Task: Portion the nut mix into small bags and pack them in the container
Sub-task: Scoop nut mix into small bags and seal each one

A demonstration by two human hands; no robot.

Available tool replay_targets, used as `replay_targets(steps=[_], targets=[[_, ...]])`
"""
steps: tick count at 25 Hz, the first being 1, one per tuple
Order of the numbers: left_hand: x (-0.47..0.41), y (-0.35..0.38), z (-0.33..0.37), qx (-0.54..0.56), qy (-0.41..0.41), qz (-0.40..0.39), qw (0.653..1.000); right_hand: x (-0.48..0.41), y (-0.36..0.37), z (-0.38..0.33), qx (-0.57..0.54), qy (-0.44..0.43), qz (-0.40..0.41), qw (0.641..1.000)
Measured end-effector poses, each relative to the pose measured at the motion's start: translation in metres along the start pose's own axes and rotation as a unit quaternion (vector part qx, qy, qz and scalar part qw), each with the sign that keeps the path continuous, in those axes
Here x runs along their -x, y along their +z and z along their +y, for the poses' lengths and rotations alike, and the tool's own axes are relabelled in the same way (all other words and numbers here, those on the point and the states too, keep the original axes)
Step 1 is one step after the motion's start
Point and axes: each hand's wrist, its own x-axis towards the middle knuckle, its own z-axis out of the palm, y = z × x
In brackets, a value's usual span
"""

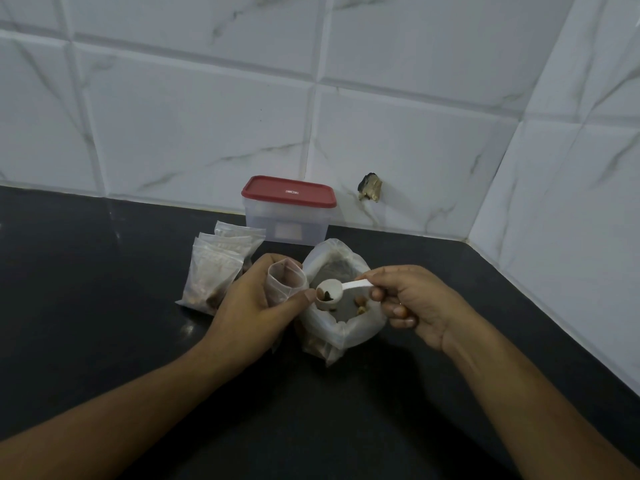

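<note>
Curled round the small bag (281, 283), the left hand (249, 310) holds it just left of the big nut bag (351, 329); the right hand (412, 299) pinches the scoop (330, 289) above it. The small bag looks light and floppy, so it is best held near its mouth.

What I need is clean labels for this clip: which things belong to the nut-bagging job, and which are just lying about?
In the job: open small bag in the left hand; white scoop in the right hand; large bag of nut mix; filled small bags; red-lidded container.
Just there: broken patch in the wall tile; black counter.
</note>
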Motion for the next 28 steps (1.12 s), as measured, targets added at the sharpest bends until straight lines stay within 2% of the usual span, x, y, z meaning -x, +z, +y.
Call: replay_targets(steps=[3, 7, 10, 13, 16, 20, 24, 25, 28], targets=[[0.001, 0.001, 0.001, 0.006, 0.001, -0.008, 1.000, 0.001, -0.001, -0.003, -0.056, -0.046, 0.012, 0.997], [0.001, 0.002, 0.003, 0.018, 0.001, -0.017, 1.000, 0.011, 0.009, -0.011, -0.086, -0.142, -0.042, 0.985], [0.002, 0.001, 0.003, 0.027, 0.006, -0.026, 0.999, 0.021, 0.025, -0.011, 0.037, -0.187, -0.072, 0.979], [0.001, 0.001, 0.001, 0.019, 0.011, -0.020, 1.000, 0.025, 0.033, -0.007, 0.171, -0.240, -0.079, 0.952], [0.000, 0.002, 0.001, 0.022, 0.008, -0.018, 1.000, 0.024, 0.029, -0.008, 0.205, -0.281, -0.051, 0.936], [0.000, 0.002, 0.001, 0.022, 0.008, -0.017, 1.000, 0.024, 0.026, -0.009, 0.223, -0.279, -0.070, 0.932], [0.000, 0.001, 0.002, 0.034, -0.010, -0.026, 0.999, 0.020, 0.012, -0.014, 0.081, -0.243, -0.016, 0.967], [0.000, 0.001, 0.002, 0.028, -0.014, -0.030, 0.999, 0.018, 0.004, -0.015, 0.074, -0.240, 0.004, 0.968], [-0.001, -0.002, 0.003, 0.018, -0.031, -0.054, 0.998, 0.010, -0.010, -0.009, 0.190, -0.233, 0.034, 0.953]])
